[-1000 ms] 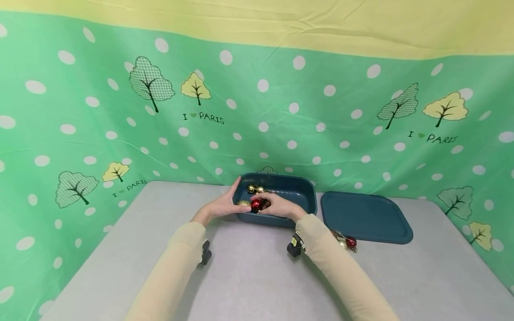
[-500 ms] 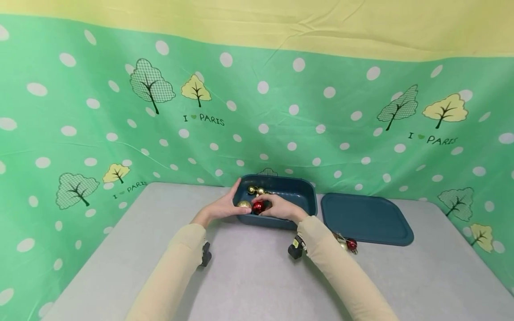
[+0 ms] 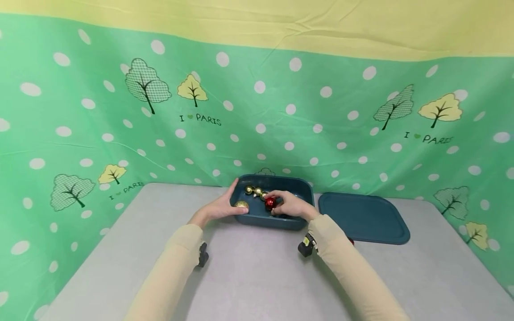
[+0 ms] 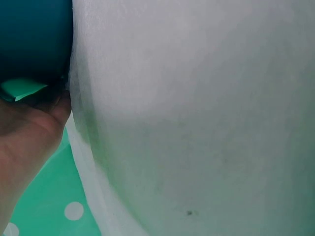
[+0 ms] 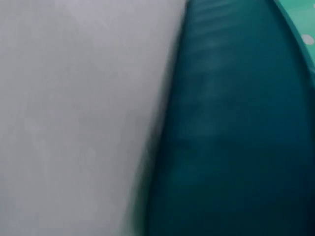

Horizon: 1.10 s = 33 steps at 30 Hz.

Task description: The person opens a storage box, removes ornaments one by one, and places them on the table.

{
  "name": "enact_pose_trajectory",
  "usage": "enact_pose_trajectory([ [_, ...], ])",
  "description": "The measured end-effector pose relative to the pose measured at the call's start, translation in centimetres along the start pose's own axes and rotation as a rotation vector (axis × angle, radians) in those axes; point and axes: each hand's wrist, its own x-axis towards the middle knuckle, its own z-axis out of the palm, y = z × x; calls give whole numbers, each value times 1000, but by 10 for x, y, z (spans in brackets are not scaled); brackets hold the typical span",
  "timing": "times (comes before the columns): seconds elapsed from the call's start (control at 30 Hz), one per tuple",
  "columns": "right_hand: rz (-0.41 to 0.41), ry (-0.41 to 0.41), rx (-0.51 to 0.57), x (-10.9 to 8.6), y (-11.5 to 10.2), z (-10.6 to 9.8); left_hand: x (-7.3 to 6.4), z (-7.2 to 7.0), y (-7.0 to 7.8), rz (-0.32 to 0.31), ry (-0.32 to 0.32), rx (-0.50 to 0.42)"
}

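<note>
A dark blue plastic box point(image 3: 273, 222) stands at the table's back edge in the head view. My left hand point(image 3: 218, 207) grips its left end, thumb over the front rim and fingers along the side. In the left wrist view, part of that hand point(image 4: 29, 142) shows under the box wall point(image 4: 34, 39). My right hand point(image 3: 293, 206) pinches a shiny red Christmas bauble point(image 3: 270, 203) inside the box. Near my left thumb lies a glittery gold bauble point(image 3: 241, 204). Smaller gold baubles point(image 3: 249, 190) lie towards the back. The right wrist view shows only box wall point(image 5: 221, 123) and table.
A flat blue lid point(image 3: 363, 218) lies on the grey table point(image 3: 257, 276) to the right of the box. A bit of something red point(image 3: 351, 241) peeks out behind my right sleeve. A green dotted curtain point(image 3: 277, 111) hangs right behind the box.
My right hand has moved right within the box with the red bauble, uncovering more of the gold ones. The right forearm now hides most of the ornaments by the lid. My left hand keeps its grip.
</note>
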Motion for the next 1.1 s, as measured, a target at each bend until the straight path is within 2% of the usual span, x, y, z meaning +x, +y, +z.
enact_pose_trajectory([
  [0.47, -66, 67, 17, -33, -13, -20, -1, 0, -1, 4, -1, 20],
  [0.97, -96, 181, 63, -73, -8, -37, -2, 0, -2, 47, -2, 19],
  [1.1, -110, 212, 66, -80, -4, -37, -1, 0, -2, 35, 0, 4],
])
